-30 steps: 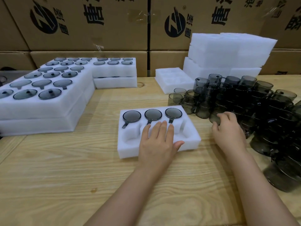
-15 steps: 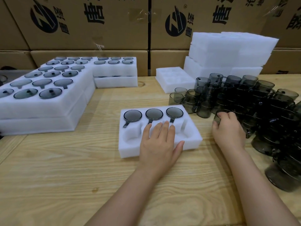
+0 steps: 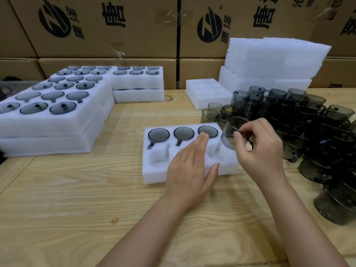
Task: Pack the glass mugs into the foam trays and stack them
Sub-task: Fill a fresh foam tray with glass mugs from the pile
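A white foam tray (image 3: 154, 170) lies in the middle of the wooden table, with three smoky glass mugs (image 3: 183, 133) upside down in its far row. My left hand (image 3: 190, 168) rests flat on the tray's near row, fingers straight. My right hand (image 3: 260, 151) grips a blurred glass mug (image 3: 229, 134) above the tray's right end. A big cluster of loose smoky mugs (image 3: 300, 120) stands on the right.
Filled foam trays (image 3: 57, 124) are stacked at the left and back left (image 3: 138, 81). An empty tray (image 3: 206, 93) and a pile of foam pieces (image 3: 273, 60) sit at the back right. Cardboard boxes (image 3: 115, 26) wall off the far side.
My right hand has taken a mug from the cluster and carried it left, above the tray's right end. My left hand stays on the tray, slightly shifted.
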`<state>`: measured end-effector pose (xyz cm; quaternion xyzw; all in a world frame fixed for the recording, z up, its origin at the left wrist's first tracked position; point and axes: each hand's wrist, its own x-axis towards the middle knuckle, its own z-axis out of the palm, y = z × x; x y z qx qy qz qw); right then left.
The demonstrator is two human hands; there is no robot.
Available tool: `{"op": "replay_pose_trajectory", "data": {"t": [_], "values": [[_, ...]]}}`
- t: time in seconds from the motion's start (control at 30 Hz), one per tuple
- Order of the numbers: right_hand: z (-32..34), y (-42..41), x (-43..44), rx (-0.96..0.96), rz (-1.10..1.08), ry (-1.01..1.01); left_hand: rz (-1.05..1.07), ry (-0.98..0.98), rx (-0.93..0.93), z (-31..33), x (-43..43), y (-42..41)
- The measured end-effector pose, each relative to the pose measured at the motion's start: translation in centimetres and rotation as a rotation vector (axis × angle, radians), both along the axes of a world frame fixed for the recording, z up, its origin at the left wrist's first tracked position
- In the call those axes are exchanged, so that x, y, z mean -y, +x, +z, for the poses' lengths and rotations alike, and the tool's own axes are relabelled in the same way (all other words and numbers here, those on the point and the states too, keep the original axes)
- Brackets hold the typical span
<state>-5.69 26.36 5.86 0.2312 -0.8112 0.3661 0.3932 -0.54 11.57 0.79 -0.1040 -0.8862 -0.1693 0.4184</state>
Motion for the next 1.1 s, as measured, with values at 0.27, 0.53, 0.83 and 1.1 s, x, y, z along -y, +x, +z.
{"op": "replay_pose_trajectory", "data": {"t": [0.27,0.53,0.83,1.1], "values": [[-0.7,2.5,3.3,0.161,0.464,-0.073,-0.127,0.464,0.185,0.8,0.1,1.0],[-1.0,3.1,4.9,0.245,0.213,-0.101,0.045,0.61,0.184,0.5,-0.3,0.0],[-1.4,1.4,3.5,0.45,0.333,-0.131,0.033,0.436,0.087,0.2,-0.2,0.1],[-1.5,-0.8,0.7,0.611,0.434,-0.153,0.117,0.081,-0.015,-0.4,0.0,-0.3]]}}
